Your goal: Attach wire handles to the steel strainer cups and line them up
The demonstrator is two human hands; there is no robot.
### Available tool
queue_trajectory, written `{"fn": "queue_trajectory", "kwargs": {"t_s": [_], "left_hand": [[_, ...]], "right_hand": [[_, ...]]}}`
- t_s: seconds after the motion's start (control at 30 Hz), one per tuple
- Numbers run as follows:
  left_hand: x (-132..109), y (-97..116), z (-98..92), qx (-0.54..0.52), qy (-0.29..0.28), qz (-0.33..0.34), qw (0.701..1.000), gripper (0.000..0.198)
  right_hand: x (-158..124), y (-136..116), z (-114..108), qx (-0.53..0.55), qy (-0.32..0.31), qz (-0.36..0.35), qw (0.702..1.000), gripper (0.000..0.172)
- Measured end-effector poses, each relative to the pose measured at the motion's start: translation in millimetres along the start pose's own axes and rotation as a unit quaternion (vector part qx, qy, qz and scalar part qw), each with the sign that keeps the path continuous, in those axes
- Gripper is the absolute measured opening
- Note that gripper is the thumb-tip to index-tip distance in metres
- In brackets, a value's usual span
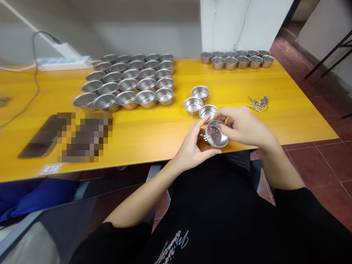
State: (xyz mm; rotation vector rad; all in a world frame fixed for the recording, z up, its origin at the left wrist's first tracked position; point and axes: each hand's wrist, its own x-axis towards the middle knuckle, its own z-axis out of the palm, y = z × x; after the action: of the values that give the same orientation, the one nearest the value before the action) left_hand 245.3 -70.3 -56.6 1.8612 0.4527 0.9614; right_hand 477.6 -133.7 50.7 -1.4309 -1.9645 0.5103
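Close to the table's front edge, both hands are on a small perforated metal cup (215,135), tilted so that its inside shows. My left hand (189,148) curves round its left side, thumb stretched along the bottom. From the right, my right hand (242,126) grips the rim, with the thumb at the mouth of the cup. Just beyond stand three loose cups of the same kind: a far one (200,93), a left one (193,106) and a near one (208,111), partly covered by my right fingers. Thin curved metal wires (258,104) lie in a pile farther right.
Rows of several perforated cups (146,98) cover the left-centre of the yellow table (143,135). Another double row of cups (230,63) stands at the back right. On the left are a phone (41,137), a pixelated dark object (86,137) and a power strip (63,65) with cables.
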Motion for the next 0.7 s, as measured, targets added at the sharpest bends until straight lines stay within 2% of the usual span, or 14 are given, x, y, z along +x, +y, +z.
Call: {"fn": "queue_trajectory", "kwargs": {"t_s": [0.1, 0.17, 0.23, 0.33, 0.4, 0.47, 0.57, 0.7], "left_hand": [[1, 0, -0.2, 0.005, 0.009, 0.009, 1.0, 0.101], [1, 2, -0.6, 0.017, 0.016, -0.004, 1.0, 0.095], [1, 4, -1.3, 0.037, 0.018, -0.012, 0.999, 0.092], [2, 7, -2.3, 0.065, 0.008, -0.007, 0.998, 0.088], [2, 8, -2.5, 0.076, 0.003, -0.002, 0.997, 0.087], [3, 9, -2.5, 0.085, -0.002, 0.003, 0.996, 0.086], [3, 9, -2.6, 0.091, -0.003, 0.013, 0.996, 0.085], [3, 7, -2.2, 0.099, -0.004, 0.019, 0.995, 0.085]], "right_hand": [[6, 2, 16, 0.048, -0.007, 0.0, 0.999, 0.009], [9, 21, 5, 0.064, -0.003, 0.022, 0.998, 0.016], [6, 52, -20, 0.0, 0.056, 0.07, 0.996, 0.025], [-9, 105, -69, -0.15, 0.122, 0.177, 0.965, 0.021], [-23, 134, -94, -0.191, 0.128, 0.25, 0.941, 0.013], [-35, 153, -108, -0.197, 0.102, 0.28, 0.934, 0.012], [-42, 163, -109, -0.162, 0.054, 0.297, 0.939, 0.015], [-35, 164, -99, -0.152, 0.034, 0.303, 0.94, 0.01]]}}
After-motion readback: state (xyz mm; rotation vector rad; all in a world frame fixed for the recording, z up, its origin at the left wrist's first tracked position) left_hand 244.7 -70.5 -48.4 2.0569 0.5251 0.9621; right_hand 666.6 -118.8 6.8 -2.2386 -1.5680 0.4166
